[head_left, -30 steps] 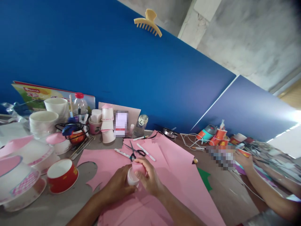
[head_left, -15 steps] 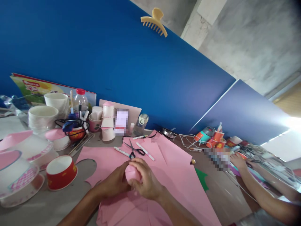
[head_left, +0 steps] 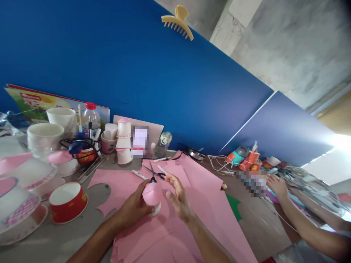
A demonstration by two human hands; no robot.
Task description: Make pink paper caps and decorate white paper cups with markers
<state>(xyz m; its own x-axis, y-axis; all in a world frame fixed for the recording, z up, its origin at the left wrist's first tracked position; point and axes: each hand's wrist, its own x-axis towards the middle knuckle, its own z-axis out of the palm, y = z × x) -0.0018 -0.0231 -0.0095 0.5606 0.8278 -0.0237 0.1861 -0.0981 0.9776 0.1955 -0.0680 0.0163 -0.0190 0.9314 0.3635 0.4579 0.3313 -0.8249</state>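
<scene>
My left hand (head_left: 137,205) grips a small white paper cup (head_left: 157,209) topped with a pink paper cone (head_left: 152,194). Only part of the cup's rim shows below the cone. Just right of it, my right hand (head_left: 179,197) is apart from the cup, fingers spread and holding nothing. Beneath both hands lie overlapping sheets of pink paper (head_left: 208,215). Black-handled scissors (head_left: 153,173) rest on the paper beyond the cup, their blades pointing away. A white marker (head_left: 139,174) lies beside them, and another white pen (head_left: 161,170) is partly behind my right hand.
A red paper bowl (head_left: 68,204) and several white cups and bowls stand at left. Stacked decorated cups (head_left: 124,146), a phone (head_left: 140,140) and a clear bottle (head_left: 163,144) line the blue partition (head_left: 137,73). At right, another person's hand (head_left: 277,186) works near cables and orange cups.
My right hand has let go of the pink cone and moved right, opening its fingers. My left hand keeps hold, and the white cup under the cone now shows.
</scene>
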